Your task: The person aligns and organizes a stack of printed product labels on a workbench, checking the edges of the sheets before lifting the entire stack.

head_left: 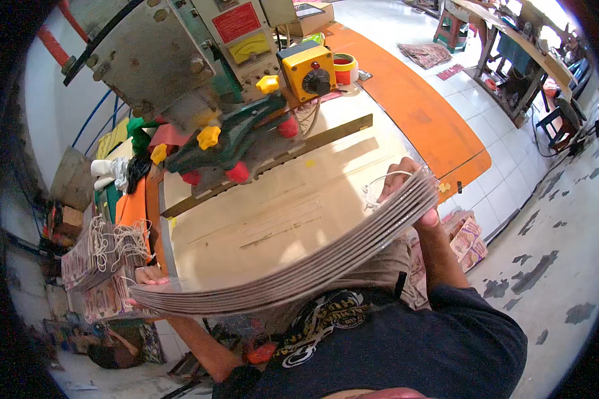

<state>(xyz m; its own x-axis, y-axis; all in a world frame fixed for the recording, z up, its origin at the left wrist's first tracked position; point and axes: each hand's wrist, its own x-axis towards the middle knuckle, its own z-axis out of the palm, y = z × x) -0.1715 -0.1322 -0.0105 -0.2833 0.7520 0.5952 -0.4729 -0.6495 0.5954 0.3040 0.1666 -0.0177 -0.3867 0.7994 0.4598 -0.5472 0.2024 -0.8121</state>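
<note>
A long, thick stack of thin grey-brown sheets (299,282) spans my lap, sagging in the middle with its layered edges facing up. My right hand (399,176) is closed round its right end, fingers on the far side and thumb on the near side. A loop of white cord (373,189) hangs by those fingers. My left hand (152,275) grips the left end, partly hidden behind the stack. Just beyond the stack lies the pale work board (253,233) of a machine, marked with scored lines. What exactly the sheets are cannot be made out.
Over the board stands a press-like machine (160,66) with yellow knobs (209,137), a metal bar (273,166) and a yellow control box (308,72). At left are piled bundles with white cords (103,249). An orange tabletop (426,113) extends right; patterned bundles (468,243) sit below it.
</note>
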